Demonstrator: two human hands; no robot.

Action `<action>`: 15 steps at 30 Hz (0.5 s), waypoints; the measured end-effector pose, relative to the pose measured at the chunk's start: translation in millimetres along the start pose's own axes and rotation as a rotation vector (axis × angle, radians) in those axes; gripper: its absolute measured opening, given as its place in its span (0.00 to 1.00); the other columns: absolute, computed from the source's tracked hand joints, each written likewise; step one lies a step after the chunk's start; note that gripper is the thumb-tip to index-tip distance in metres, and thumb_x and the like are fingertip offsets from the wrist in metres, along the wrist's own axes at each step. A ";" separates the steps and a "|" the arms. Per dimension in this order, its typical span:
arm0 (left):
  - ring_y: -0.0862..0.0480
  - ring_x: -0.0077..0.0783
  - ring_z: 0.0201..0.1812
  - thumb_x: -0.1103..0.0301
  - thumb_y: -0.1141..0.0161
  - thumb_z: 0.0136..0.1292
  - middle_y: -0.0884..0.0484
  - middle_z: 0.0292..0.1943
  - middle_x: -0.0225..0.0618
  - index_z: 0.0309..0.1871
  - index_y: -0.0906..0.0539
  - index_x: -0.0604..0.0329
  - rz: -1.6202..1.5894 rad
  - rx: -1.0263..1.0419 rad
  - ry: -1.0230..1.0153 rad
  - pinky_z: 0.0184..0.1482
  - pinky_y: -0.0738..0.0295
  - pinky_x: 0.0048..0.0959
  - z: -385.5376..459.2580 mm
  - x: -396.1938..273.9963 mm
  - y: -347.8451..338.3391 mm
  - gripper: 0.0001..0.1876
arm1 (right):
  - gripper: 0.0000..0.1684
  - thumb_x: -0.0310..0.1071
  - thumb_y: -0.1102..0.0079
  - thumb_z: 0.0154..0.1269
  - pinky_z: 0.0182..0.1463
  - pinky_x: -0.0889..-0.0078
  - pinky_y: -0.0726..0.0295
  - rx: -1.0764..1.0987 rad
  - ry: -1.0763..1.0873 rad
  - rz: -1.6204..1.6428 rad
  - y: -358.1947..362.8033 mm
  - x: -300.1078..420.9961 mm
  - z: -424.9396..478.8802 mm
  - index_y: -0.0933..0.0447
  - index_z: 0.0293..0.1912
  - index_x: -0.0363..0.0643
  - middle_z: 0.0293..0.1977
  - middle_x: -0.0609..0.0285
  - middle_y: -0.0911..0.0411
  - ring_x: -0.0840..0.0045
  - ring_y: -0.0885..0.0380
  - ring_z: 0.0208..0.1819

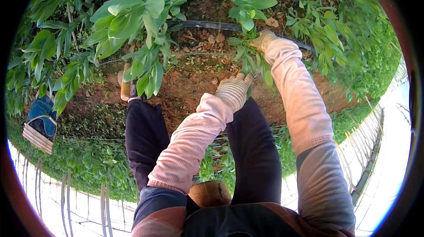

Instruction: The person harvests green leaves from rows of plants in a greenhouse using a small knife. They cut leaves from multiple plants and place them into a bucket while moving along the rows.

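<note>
My left hand [234, 92], in a cream striped glove, is at the lower leaves [248, 63] of a leafy plant, its fingertips partly among them. Farther forward, my right hand [265, 40] reaches in a pale glove to the same plant's stem, where fine green sprigs [252, 35] show at its fingers. Foliage hides those fingertips, so a firm hold on anything cannot be made out. Broad leaves of the plant's top [249, 3] rise beyond both hands. Reddish soil [195, 81] lies below, between my dark-trousered legs [253, 151].
Black irrigation pipe [208, 24] crosses the bed, with thin strings nearby. A large leafy plant [135, 22] stands left, dense plants [334, 31] right. By my left foot is an orange-brown object [125, 86]. A blue container [41, 114] sits far left; a brown rounded seat-like object [210, 194] is beneath me.
</note>
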State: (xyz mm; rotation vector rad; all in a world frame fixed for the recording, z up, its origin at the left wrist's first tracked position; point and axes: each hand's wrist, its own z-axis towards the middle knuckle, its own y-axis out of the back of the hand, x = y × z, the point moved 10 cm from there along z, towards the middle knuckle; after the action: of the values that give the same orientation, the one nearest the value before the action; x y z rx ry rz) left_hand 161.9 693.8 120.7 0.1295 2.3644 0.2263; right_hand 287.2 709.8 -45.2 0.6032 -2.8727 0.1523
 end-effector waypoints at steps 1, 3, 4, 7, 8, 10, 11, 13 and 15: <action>0.22 0.47 0.54 0.70 0.50 0.61 0.24 0.54 0.47 0.66 0.33 0.56 -0.029 0.030 0.030 0.53 0.28 0.46 0.6 5.3 -3.6 0.27 | 0.24 0.49 0.54 0.71 0.61 0.65 0.28 -0.032 -0.028 0.029 8.9 2.0 -5.7 0.32 0.64 0.58 0.62 0.59 0.30 0.63 0.29 0.61; 0.22 0.47 0.55 0.71 0.50 0.61 0.25 0.54 0.47 0.66 0.33 0.56 -0.084 0.094 0.084 0.54 0.28 0.47 3.6 13.5 -10.3 0.27 | 0.23 0.49 0.53 0.71 0.60 0.66 0.27 -0.095 -0.087 0.092 22.0 4.3 -13.4 0.31 0.63 0.58 0.62 0.60 0.29 0.63 0.29 0.61; 0.22 0.47 0.55 0.71 0.50 0.61 0.25 0.55 0.47 0.66 0.33 0.56 -0.078 0.086 0.082 0.54 0.28 0.48 2.7 14.6 -10.3 0.27 | 0.23 0.48 0.52 0.71 0.59 0.67 0.27 -0.125 -0.117 0.125 26.4 3.7 -14.4 0.31 0.62 0.58 0.61 0.60 0.29 0.63 0.29 0.60; 0.22 0.47 0.55 0.72 0.51 0.61 0.26 0.55 0.47 0.66 0.33 0.55 -0.056 0.070 0.044 0.54 0.28 0.50 2.5 7.7 -7.6 0.27 | 0.20 0.45 0.48 0.69 0.56 0.67 0.25 -0.179 -0.422 0.688 8.2 -35.5 -11.1 0.27 0.58 0.53 0.56 0.60 0.24 0.64 0.26 0.58; 0.22 0.47 0.55 0.72 0.51 0.61 0.26 0.55 0.47 0.66 0.33 0.55 -0.048 0.068 0.019 0.54 0.29 0.50 3.7 1.4 -5.7 0.27 | 0.20 0.45 0.46 0.68 0.56 0.66 0.25 -0.174 -0.306 0.395 1.3 -34.2 -0.5 0.26 0.56 0.51 0.53 0.58 0.23 0.65 0.24 0.55; 0.22 0.47 0.55 0.72 0.50 0.62 0.26 0.56 0.46 0.67 0.34 0.55 -0.065 0.096 0.010 0.55 0.29 0.51 8.3 -1.7 -8.1 0.27 | 0.19 0.44 0.42 0.66 0.54 0.65 0.24 -0.172 -0.217 0.239 -23.8 -39.9 6.9 0.23 0.53 0.48 0.46 0.56 0.21 0.67 0.21 0.48; 0.22 0.47 0.56 0.71 0.50 0.62 0.26 0.56 0.46 0.67 0.34 0.55 -0.091 0.126 0.034 0.55 0.29 0.52 12.1 3.3 -13.9 0.27 | 0.18 0.43 0.40 0.64 0.53 0.65 0.23 -0.187 -0.239 0.372 -23.0 -40.9 -1.6 0.22 0.52 0.47 0.42 0.55 0.20 0.69 0.20 0.44; 0.23 0.47 0.56 0.71 0.49 0.62 0.26 0.56 0.46 0.67 0.35 0.55 -0.115 0.125 0.096 0.56 0.30 0.54 1.5 26.2 -16.8 0.28 | 0.19 0.41 0.35 0.61 0.49 0.65 0.20 -0.198 -0.536 1.469 5.7 -23.5 -85.0 0.21 0.50 0.46 0.32 0.54 0.19 0.72 0.18 0.32; 0.23 0.47 0.57 0.70 0.48 0.62 0.27 0.56 0.46 0.68 0.36 0.55 -0.059 0.089 0.011 0.57 0.31 0.57 -4.0 7.4 -0.2 0.29 | 0.24 0.43 0.33 0.59 0.26 0.73 0.19 -0.506 -0.297 1.980 0.7 -45.8 -114.1 0.23 0.51 0.41 0.14 0.63 0.30 0.79 0.32 0.12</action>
State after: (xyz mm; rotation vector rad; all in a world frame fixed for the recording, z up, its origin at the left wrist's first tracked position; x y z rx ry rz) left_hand 153.8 694.2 118.4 0.1014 2.3858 0.0937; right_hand 348.0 744.3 55.9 -2.3344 -2.2660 -0.3951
